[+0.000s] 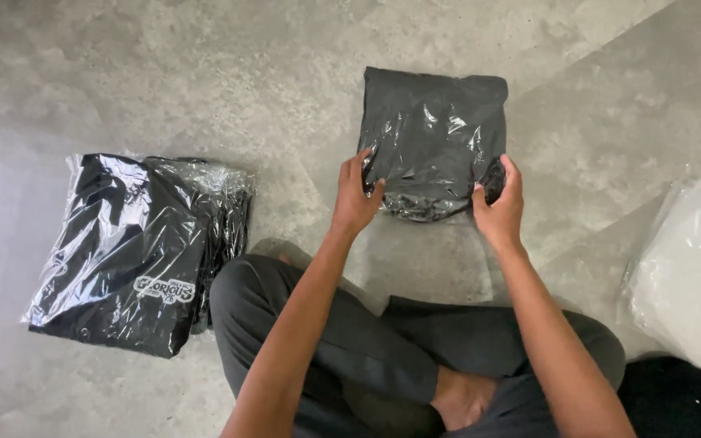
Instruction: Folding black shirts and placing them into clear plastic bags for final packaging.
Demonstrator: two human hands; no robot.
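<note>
**Two hands on one bagged garment**

Where the crossed legs [383, 357] in dark trousers sit on the grey concrete floor [204, 73], two forearms reach forward. Left hand [356, 197] and right hand [500, 205] each pinch a near corner of one folded black garment in a clear plastic bag [434, 138], which lies flat on the floor just ahead, glossy and crinkled. One stack of bagged black garments [135, 247] rests at left, how many I cannot tell. One pile of clear plastic [691, 272] lies at right.
</note>
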